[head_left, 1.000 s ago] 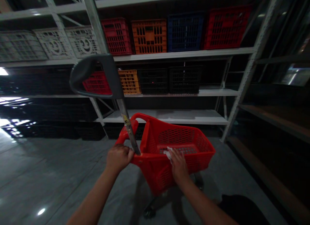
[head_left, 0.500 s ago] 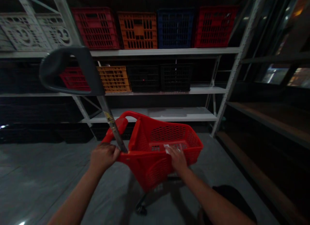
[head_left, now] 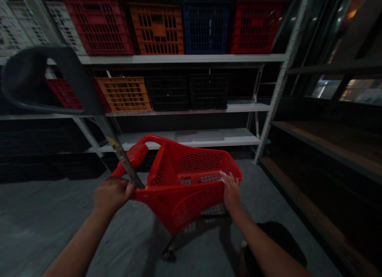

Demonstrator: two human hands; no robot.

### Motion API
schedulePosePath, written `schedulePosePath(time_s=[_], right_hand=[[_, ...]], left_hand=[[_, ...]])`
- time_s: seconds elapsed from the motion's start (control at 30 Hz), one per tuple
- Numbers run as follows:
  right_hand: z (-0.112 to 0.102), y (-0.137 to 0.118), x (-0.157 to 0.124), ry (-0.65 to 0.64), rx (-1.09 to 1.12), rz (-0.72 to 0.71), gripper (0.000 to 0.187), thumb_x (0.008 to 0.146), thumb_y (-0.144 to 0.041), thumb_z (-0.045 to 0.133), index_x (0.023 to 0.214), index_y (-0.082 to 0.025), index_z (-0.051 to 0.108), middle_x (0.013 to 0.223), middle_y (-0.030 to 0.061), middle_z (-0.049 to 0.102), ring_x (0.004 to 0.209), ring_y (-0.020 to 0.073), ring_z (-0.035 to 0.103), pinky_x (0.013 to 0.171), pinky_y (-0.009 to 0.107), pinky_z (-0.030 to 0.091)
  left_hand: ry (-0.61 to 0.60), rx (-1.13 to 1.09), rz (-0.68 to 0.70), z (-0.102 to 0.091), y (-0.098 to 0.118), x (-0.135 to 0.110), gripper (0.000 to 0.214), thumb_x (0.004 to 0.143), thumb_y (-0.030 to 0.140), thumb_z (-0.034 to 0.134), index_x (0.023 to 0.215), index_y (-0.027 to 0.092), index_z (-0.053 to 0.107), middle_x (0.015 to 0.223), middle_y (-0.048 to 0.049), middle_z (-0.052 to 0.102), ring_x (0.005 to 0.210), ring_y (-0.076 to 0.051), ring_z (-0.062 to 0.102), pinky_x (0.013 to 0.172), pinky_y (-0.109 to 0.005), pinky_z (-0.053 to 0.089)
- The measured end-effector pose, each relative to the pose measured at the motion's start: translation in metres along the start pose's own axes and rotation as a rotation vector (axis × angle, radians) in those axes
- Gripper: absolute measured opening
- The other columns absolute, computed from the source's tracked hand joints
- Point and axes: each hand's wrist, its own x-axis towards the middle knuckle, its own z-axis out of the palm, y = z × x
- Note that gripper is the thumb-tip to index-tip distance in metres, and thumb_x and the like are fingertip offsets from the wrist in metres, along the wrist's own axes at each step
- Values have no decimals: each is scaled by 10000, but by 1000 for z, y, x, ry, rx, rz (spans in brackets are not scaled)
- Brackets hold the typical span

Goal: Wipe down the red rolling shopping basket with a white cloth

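Observation:
A red plastic shopping cart (head_left: 185, 205) with perforated sides stands in front of me. My left hand (head_left: 112, 194) is wrapped round the near end of its red handle (head_left: 135, 154). On the near side rim, toward the cart's front end, rests my right hand (head_left: 232, 191), pinching a white tissue or wipe (head_left: 222, 176) against the rim. A grey metal pole (head_left: 121, 153) with a dark looped grip (head_left: 64, 84) rises beside the handle, close to my left hand. The inside of the basket shows no goods.
Behind the cart, a white metal rack (head_left: 185, 59) carries red, orange, blue and black plastic crates (head_left: 206, 28). Dark shelving (head_left: 316, 150) runs along the right side. One cart wheel (head_left: 168, 255) shows on the grey floor. A black rounded shape (head_left: 277, 241) lies below my right forearm.
My right hand has slid along the rim toward the cart's front end with the white tissue. The left hand keeps its hold on the handle. The view has shifted to the right.

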Motion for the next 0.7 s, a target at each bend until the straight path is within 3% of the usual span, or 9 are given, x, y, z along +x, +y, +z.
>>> schedulePosePath(time_s=[0.2,0.27,0.33,0.4,0.47,0.7], right_hand=[[33,-157,5,-165,235,-230,455,866,-82,313,1287,-213,427,1318,53,479,1298,170,291,1071,475,89],[42,-195,14,-192,289,-270,456,872,-98,322,1306,-213,401,1336,37,460,1298,152,289,1086,440,75],[47,-213,24,-226,311,-313,460,877,-114,328,1321,-221,376,1348,21,445,1290,138,302,1093,411,78],[47,-210,30,-263,295,-356,466,880,-118,332,1331,-234,358,1350,13,444,1277,127,323,1094,405,80],[43,-187,32,-277,249,-370,467,885,-122,336,1335,-246,345,1341,13,455,1263,123,344,1091,419,80],[4,-49,12,-191,-20,-298,487,856,-76,327,1318,-218,387,1316,54,482,1257,170,364,1069,469,104]], left_hand=[[-21,3,-8,-1,2,7,458,811,412,355,525,169,616,590,-77,610,617,-191,559,606,-293,380],[-34,12,-10,2,-1,11,466,818,413,342,539,170,624,607,-80,625,630,-196,570,615,-296,386],[-53,16,-7,6,-7,16,471,822,405,333,543,167,629,617,-83,633,639,-196,577,631,-299,395],[-68,2,12,10,-15,21,461,821,386,335,553,163,638,630,-87,640,654,-193,584,660,-303,407],[-84,-19,36,13,-22,26,456,819,378,338,558,162,643,639,-87,645,664,-191,590,678,-305,415],[-63,-27,57,15,-29,26,463,817,385,338,550,164,644,655,-80,650,678,-193,590,674,-298,419]])
